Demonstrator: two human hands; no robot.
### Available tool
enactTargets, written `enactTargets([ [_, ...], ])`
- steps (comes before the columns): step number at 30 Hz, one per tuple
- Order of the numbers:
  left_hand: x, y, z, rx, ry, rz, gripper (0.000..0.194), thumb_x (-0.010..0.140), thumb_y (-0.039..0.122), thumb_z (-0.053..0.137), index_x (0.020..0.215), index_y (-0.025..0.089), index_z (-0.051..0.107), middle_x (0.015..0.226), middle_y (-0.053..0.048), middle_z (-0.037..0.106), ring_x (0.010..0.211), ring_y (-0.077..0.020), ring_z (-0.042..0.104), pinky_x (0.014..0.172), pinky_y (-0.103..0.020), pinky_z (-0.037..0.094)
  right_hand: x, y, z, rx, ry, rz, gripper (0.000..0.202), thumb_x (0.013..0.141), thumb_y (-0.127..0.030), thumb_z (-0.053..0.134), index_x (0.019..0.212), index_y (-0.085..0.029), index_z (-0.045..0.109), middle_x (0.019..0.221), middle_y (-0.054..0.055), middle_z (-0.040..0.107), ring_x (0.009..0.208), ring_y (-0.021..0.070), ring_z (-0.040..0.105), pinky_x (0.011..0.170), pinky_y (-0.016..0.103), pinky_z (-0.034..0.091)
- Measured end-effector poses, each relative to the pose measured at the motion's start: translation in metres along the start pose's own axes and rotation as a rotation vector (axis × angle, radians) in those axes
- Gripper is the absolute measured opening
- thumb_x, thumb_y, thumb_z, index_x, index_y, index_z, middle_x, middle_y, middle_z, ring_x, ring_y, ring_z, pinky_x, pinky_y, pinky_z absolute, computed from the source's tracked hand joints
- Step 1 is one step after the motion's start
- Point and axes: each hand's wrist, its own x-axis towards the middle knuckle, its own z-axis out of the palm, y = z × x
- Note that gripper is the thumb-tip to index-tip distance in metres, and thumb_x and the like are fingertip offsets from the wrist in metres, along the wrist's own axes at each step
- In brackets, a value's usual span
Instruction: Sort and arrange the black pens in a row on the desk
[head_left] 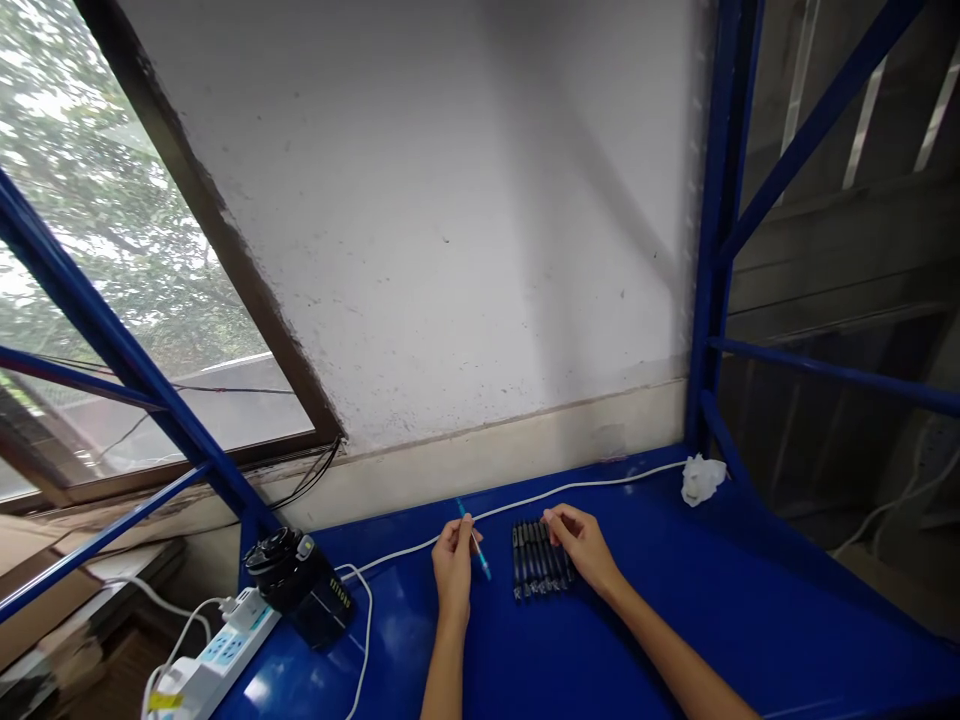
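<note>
On the far left, window (150, 250) behind a blue diagonal brace (112, 305). Nearer, at the left edge of the blue table (720, 590): white power strip (225, 648), plugs in it, cords looping off its left side. Just right of it, a black container (319, 600) with yellow lettering, tilted in view. White cable (577, 487) loops down right of the container; another stretch runs along the far side of the table.

Left hand (453, 565), left of center: fingers curled in, thumb and fingertips closed on a blue-ended pen (484, 565). Grip is around its middle; far end sticks out past the fingers, near end slants down to the right, over the table.

Right of that, a row of black pens (531, 560), side by side, lengths running near to far. Rightmost ones partly behind the right hand.

Right hand (586, 548): at the right side of the row, thumb and index drawn close together by the far ends, other fingers bent. Can't tell if it grips a pen or only touches one.

Far right corner: crumpled white wad (703, 480) at the cable, beside a blue upright (712, 250).
</note>
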Motion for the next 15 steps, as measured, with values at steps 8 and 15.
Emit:
enactTargets([
  [8, -0.004, 0.000, -0.010, 0.976, -0.107, -0.020, 0.014, 0.099, 0.039, 0.062, 0.107, 0.028, 0.068, 0.077, 0.001, 0.074, 0.083, -0.0232, 0.073, 0.064, -0.029, 0.037, 0.004, 0.020, -0.009, -0.445, 0.172, -0.066, 0.036, 0.105, -0.051, 0.053, 0.085, -0.024, 0.064, 0.075, 0.001, 0.064, 0.075, 0.0228, 0.059, 0.073, 0.034, 0.042],
  [15, -0.003, 0.002, -0.009, 1.086, -0.046, -0.027, 0.017, 0.096, 0.043, 0.068, 0.091, 0.027, 0.065, 0.087, -0.003, 0.075, 0.098, -0.0264, 0.071, 0.080, -0.033, 0.044, 0.005, 0.035, -0.018, -0.743, 0.139, -0.060, 0.010, 0.095, -0.027, 0.060, 0.103, -0.023, 0.064, 0.098, 0.008, 0.068, 0.098, 0.0286, 0.063, 0.087, 0.040, 0.046],
])
